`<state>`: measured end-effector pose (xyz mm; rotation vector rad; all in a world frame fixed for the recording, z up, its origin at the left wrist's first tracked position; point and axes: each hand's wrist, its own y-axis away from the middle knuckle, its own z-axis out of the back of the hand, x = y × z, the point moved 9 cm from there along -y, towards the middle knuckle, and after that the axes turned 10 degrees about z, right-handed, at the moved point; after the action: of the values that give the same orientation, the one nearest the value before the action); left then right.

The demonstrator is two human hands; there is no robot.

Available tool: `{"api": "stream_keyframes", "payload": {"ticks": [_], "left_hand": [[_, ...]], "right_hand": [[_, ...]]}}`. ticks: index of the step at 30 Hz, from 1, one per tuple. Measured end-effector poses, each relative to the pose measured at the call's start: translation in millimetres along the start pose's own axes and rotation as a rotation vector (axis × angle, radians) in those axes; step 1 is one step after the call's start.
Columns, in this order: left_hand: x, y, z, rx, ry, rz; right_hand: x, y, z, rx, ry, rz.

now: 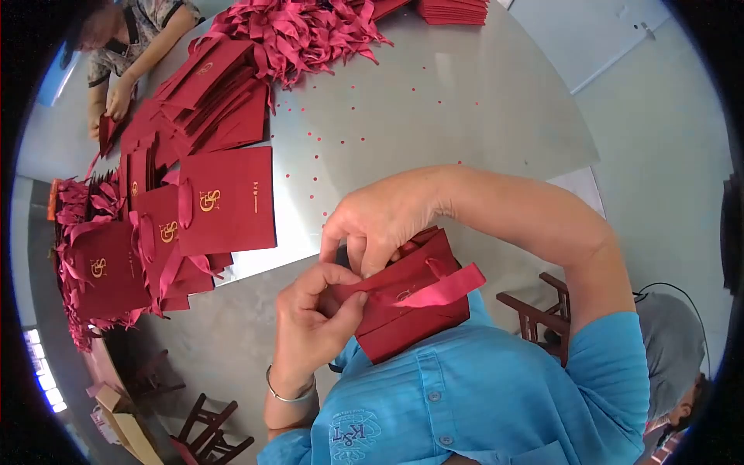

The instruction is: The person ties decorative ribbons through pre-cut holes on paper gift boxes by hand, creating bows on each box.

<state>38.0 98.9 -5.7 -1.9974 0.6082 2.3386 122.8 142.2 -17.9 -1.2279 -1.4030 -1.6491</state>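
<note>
A small dark-red paper bag (418,310) with a pink ribbon handle (446,290) is held tilted against the blue shirt. My left hand (322,314), a bangle on its wrist, pinches the bag's left edge between thumb and forefinger. Over the bag's mouth bends my right hand (380,229), its fingers pressed together and pointing down. Its fingertips are partly hidden at the rim, close to my left fingers, and what they grip cannot be made out.
The metal table (480,101) bears scattered small red dots, a heap of pink ribbons (298,35), stacked flat red bags (209,93) and finished-looking bags with handles (229,198). Across at upper left, another person's hands (112,108) hold a red piece. Wooden stools (205,426) stand below.
</note>
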Motion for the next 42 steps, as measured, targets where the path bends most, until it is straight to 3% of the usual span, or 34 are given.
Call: {"api": "stream_keyframes", "payload": {"ticks": [16, 19, 21, 23, 28, 32, 37, 42], "left_hand": [[5.0, -3.2, -0.6, 0.057, -0.001, 0.032], [8.0, 0.3, 0.7, 0.071, 0.021, 0.064], [2.7, 3.9, -3.3, 0.137, 0.077, 0.047], [1.5, 1.6, -2.3, 0.132, 0.038, 0.036], [4.6, -4.4, -2.7, 0.115, 0.034, 0.037], [11.9, -8.4, -3.6, 0.193, 0.089, 0.085], [12.5, -16.3, -5.9, 0.180, 0.230, 0.069], [22.1, -15.8, 1.2, 0.140, 0.071, 0.058]], "right_hand": [[-3.8, -0.9, 1.2, -0.111, -0.099, 0.001], [1.3, -1.0, 14.4, -0.200, -0.005, 0.092], [0.2, 7.5, 46.4, -0.432, 0.140, 0.123], [-3.2, 9.7, 55.7, -0.475, 0.154, 0.150], [-20.7, 29.6, 101.6, -0.853, 0.325, 0.267], [-29.0, 38.4, 90.2, -0.906, 0.234, 0.295], [-18.2, 80.4, 79.2, -1.128, 0.385, 0.459], [-53.3, 115.3, 64.3, -1.118, 0.117, 0.220]]}}
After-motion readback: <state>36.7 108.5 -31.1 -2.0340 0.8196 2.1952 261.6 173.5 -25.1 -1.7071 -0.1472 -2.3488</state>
